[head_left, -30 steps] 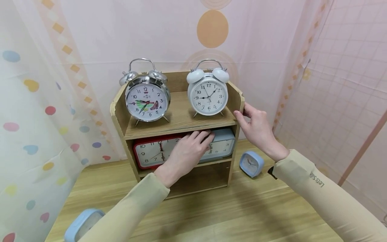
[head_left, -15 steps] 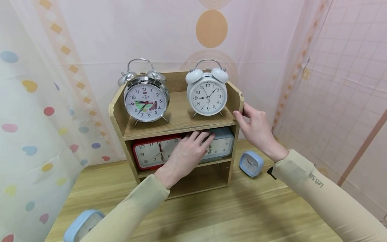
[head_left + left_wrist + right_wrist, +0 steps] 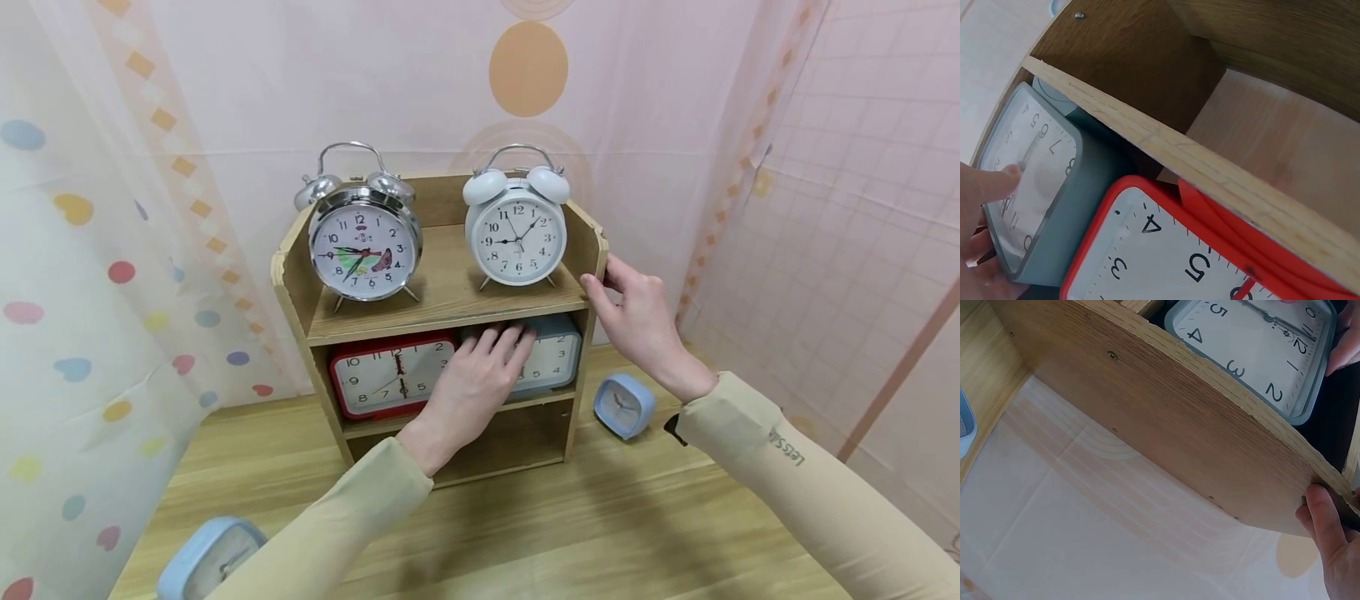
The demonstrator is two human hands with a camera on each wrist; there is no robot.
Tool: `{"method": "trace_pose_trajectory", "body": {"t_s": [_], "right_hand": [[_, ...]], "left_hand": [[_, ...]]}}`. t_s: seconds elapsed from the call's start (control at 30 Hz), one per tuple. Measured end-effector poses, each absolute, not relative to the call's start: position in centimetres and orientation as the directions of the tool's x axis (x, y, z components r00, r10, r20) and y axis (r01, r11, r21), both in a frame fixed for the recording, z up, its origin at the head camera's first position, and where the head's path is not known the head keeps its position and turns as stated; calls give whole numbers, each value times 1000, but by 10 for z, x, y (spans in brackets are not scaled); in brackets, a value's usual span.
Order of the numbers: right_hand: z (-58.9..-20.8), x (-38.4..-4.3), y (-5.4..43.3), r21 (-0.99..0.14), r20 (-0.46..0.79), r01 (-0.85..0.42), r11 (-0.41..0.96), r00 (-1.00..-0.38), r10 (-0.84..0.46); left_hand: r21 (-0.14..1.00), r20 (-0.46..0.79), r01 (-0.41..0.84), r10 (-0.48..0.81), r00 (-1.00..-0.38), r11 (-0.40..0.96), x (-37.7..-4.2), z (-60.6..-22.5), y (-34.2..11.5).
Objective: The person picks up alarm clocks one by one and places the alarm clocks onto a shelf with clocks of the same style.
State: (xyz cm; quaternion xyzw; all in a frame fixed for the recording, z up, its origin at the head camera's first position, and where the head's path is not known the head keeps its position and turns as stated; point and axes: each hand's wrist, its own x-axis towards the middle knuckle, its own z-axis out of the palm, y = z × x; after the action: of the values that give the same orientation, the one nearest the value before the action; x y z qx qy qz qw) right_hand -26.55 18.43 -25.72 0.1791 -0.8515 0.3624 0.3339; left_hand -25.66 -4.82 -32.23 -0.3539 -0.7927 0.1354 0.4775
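My left hand (image 3: 476, 379) reaches into the middle compartment of a small wooden shelf (image 3: 420, 321). It grips a blue-grey rectangular clock (image 3: 551, 362), thumb on the face and fingers over the top edge, as the left wrist view (image 3: 988, 187) shows. Beside that clock on its left stands a red rectangular clock (image 3: 386, 379). The right hand (image 3: 637, 312) holds the upper front edge of the shelf's right side panel (image 3: 1166, 406). On the top shelf stand a silver twin-bell alarm clock (image 3: 365, 250) and a white twin-bell alarm clock (image 3: 517, 237).
A small blue clock (image 3: 624, 406) stands on the wooden table (image 3: 525, 542) right of the shelf. Another blue clock (image 3: 210, 554) sits at the front left, partly behind the left sleeve. Patterned curtains (image 3: 225, 100) hang behind and beside the shelf.
My left hand has shifted slightly right, and the blue-grey clock sits a little deeper in the compartment. More of the red clock's face shows. The right hand stays on the panel.
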Motion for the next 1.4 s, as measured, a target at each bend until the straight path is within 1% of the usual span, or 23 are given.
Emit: {"method": "trace_pose_trajectory", "body": {"t_s": [0.23,0.43,0.8,1.1,1.4], "right_hand": [[-259,-266,183,-501,692,-536,680,-720,-57],[-261,-266,181,-505,679,-536,677,-731,-71],[-260,-265,181,-507,694,-542,670,-717,-55],[-259,-265,182,-501,699,-542,674,-713,-53],[-260,-265,182,-496,700,-541,680,-712,-55]], "left_hand": [[-557,672,402,679,-296,727,-256,-325,-46],[-549,680,381,663,-313,744,-253,-330,-46],[-564,684,361,665,-300,742,-258,-333,-46],[-565,684,346,660,-310,749,-260,-336,-43],[-557,681,343,653,-333,756,-263,-336,-44]]}}
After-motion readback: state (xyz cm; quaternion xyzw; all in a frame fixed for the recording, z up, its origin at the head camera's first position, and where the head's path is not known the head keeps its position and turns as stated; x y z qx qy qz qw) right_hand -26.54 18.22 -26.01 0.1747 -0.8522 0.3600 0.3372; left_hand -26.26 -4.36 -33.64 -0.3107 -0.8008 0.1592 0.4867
